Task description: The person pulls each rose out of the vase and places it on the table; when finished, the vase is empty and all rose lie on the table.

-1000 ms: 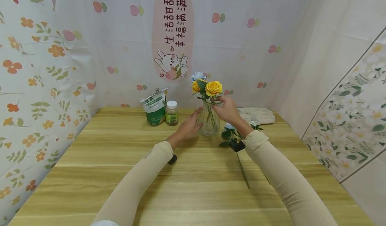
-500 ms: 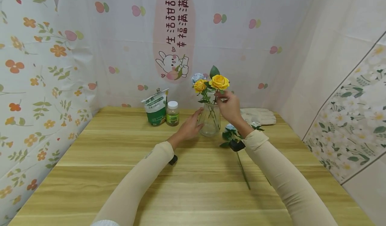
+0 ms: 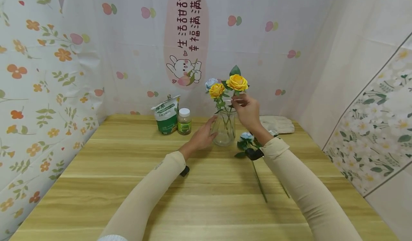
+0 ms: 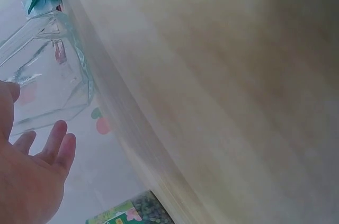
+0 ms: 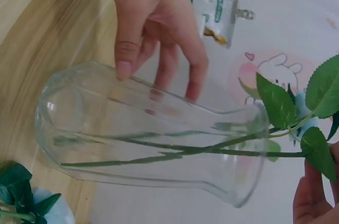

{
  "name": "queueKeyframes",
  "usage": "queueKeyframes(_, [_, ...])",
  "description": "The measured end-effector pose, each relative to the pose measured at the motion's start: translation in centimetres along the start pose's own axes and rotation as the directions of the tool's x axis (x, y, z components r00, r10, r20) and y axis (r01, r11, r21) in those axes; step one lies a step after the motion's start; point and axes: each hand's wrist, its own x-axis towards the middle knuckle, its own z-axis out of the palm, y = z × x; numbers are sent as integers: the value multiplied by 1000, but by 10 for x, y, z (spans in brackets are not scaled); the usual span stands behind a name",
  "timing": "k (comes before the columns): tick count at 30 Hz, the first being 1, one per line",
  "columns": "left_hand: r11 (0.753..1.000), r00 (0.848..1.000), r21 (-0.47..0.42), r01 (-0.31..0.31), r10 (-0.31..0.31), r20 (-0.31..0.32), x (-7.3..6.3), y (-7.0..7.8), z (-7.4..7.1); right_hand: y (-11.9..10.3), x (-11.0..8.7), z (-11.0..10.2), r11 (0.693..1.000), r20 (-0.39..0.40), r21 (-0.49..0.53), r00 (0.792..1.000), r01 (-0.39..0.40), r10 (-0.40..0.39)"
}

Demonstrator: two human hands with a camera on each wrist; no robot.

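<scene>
A clear glass vase [image 3: 220,138] stands upright on the wooden table. My left hand [image 3: 202,135] holds its left side, thumb on the near face and fingers round the back, as the right wrist view shows. Between thumb and fingers, my right hand [image 3: 249,113] pinches the stem of a yellow rose [image 3: 237,82] just under the bloom, above the vase's mouth. A second, lower yellow rose [image 3: 216,90] and a pale blue rose [image 3: 211,83] lean to the left in the vase. Green stems [image 5: 132,159] cross inside the glass.
Right of the vase, a light blue rose [image 3: 247,136] lies on the table, its stem toward me, with another pale bloom [image 3: 273,132] partly behind my right forearm. White gloves [image 3: 277,124] lie at the back right. A green-white pouch [image 3: 166,117] and a white-capped jar [image 3: 184,123] stand left.
My right hand has moved up and slightly right, raising the yellow rose and parting it from the other blooms. The left hand stays on the vase.
</scene>
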Motion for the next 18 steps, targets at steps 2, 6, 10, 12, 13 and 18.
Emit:
queueKeyframes(2, [1000, 1000, 0, 1, -1, 1, -1, 0, 0, 0, 0, -3, 1000, 2, 8, 1000, 3, -3])
queueKeyframes(6, [1000, 1000, 1, 6, -6, 0, -2, 0, 0, 0, 2, -9, 1000, -3, 12, 1000, 26, -26])
queueKeyframes(10, [1000, 1000, 1, 1, -1, -6, -2, 0, 1, -2, 3, -16, 998, -21, 23, 998, 57, -56])
queueKeyframes(12, [1000, 1000, 6, -7, 7, -7, -2, 0, 1, -4, 4, -19, 997, -39, 25, 997, 70, -69])
queueKeyframes(13, [1000, 1000, 7, -11, 11, -8, -2, 0, 1, -5, 4, -21, 997, -48, 28, 996, 74, -72])
queueKeyframes(18, [1000, 1000, 14, -9, 9, -8, -1, 1, 2, -7, 7, -24, 996, -100, -1, 991, 89, -89])
